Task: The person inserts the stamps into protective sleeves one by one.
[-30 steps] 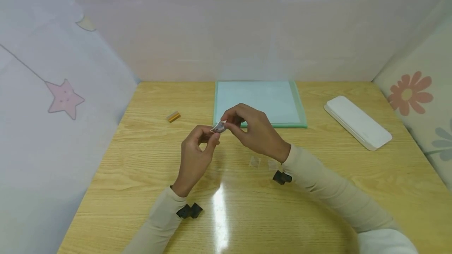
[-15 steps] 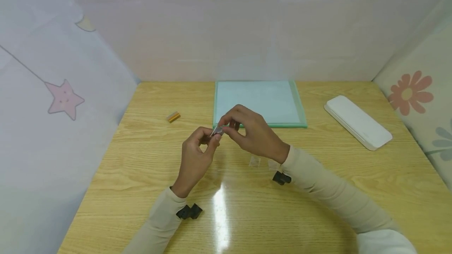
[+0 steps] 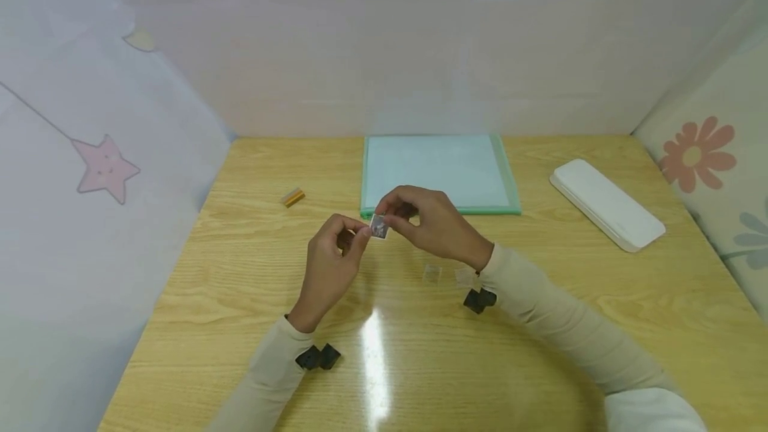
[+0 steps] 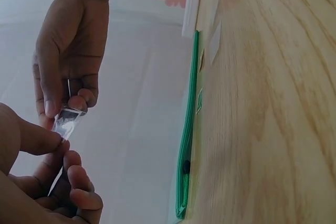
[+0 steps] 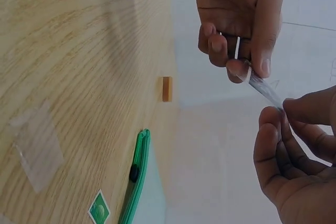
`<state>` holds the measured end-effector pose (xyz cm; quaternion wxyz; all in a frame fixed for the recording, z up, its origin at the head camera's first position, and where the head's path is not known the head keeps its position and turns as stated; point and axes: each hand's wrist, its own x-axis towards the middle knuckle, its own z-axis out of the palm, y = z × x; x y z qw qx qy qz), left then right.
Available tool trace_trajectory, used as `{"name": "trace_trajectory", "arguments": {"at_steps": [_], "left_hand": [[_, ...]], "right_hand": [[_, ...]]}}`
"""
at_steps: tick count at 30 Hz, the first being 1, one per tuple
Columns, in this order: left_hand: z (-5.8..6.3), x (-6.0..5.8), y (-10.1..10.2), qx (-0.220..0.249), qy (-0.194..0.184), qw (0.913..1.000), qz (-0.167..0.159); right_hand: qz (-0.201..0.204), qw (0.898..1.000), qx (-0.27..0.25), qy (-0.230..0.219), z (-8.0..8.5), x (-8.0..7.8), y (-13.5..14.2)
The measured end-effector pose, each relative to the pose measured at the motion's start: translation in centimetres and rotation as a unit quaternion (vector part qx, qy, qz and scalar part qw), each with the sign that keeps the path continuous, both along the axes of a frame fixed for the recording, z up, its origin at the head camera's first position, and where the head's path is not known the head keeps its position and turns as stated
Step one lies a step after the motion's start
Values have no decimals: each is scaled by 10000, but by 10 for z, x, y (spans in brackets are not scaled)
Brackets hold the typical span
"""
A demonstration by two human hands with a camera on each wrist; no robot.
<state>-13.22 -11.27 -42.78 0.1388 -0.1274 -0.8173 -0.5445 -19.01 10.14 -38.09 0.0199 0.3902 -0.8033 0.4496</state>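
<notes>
I am watching both hands working close together above the wooden table [image 3: 240, 272], without seeing them touch. The left hand [image 3: 330, 264] is pinching the left side of a small clear sleeve [image 3: 379, 228] between thumb and fingers; the right hand [image 3: 435, 227] is pinching the right side. The sleeve is hanging between them, on the near side of the green-edged folder [image 3: 440, 172], with a greyish picture showing.

I am worrying most about those pinches: the film is looking thin and slick, so an uneven pull could be creasing it, or one side could be slipping free. I am not managing to tell whether anything loose is sitting inside.

Two clear squares [image 3: 432, 273] are lying nearer, beside the right wrist, and I am finding them faint against the wood; a lowering cuff [image 3: 489, 269] could be dragging them. A dropped sleeve could be landing by the green picture piece [image 5: 99, 208] near the folder.
</notes>
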Motion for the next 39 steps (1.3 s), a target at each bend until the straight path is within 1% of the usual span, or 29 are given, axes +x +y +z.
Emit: {"name": "trace_trajectory", "arguments": {"at_steps": [2, 4, 5, 7, 8, 10, 11, 13, 15, 17, 20, 23, 24, 26, 28, 30, 33, 36, 39], "left_hand": [[0, -2, -2, -82, -275, 9996, -42], [0, -4, -5, -265, -704, 9971, -79], [-1, -5, -7, -409, -955, 9945, -93], [-5, -8, -10, -785, -1463, 9860, -135], [-8, -9, -12, -1018, -1656, 9808, -180], [-14, -13, -16, -1558, -1908, 9689, -224], [-18, -15, -17, -1866, -1954, 9625, -252], [-23, -18, -19, -2422, -1923, 9504, -328], [-26, -20, -21, -2892, -1760, 9402, -381], [-27, -22, -21, -3231, -1553, 9325, -441], [-23, -22, -17, -3591, -1166, 9252, -393], [-16, -18, -5, -3744, -796, 9229, -417], [-14, -15, 1, -3689, -728, 9252, -508], [-10, -9, 18, -3526, -605, 9300, -843], [-7, -4, 35, -3318, -569, 9341, -1191], [-9, -1, 51, -3178, -514, 9355, -1456], [-18, -1, 66, -3078, -492, 9367, -1594], [-26, -4, 71, -2998, -566, 9380, -1647], [-31, -6, 71, -2893, -583, 9397, -1729]], "right_hand": [[-45, 10000, 35, -49, 2, -2, 5], [-183, 9996, 178, -112, 3, -6, 13], [-279, 9990, 314, -126, 2, -9, 18], [-480, 9966, 648, -186, -3, -17, 29], [-563, 9946, 839, -225, -7, -21, 34], [-665, 9897, 1236, -288, -16, -29, 44], [-681, 9868, 1426, -347, -21, -33, 49], [-637, 9817, 1725, -486, -31, -39, 57], [-562, 9775, 1947, -591, -39, -42, 62], [-500, 9755, 2047, -636, -43, -43, 66], [-485, 9759, 2033, -622, -46, -43, 67], [-541, 9751, 2067, -587, -47, -43, 66], [-567, 9738, 2122, -589, -48, -43, 66], [-602, 9703, 2264, -605, -52, -42, 66], [-592, 9666, 2413, -625, -57, -42, 67], [-553, 9646, 2497, -647, -62, -43, 67], [-477, 9640, 2531, -657, -67, -44, 67], [-470, 9630, 2563, -684, -70, -44, 66], [-462, 9619, 2619, -637, -70, -43, 66]]}}
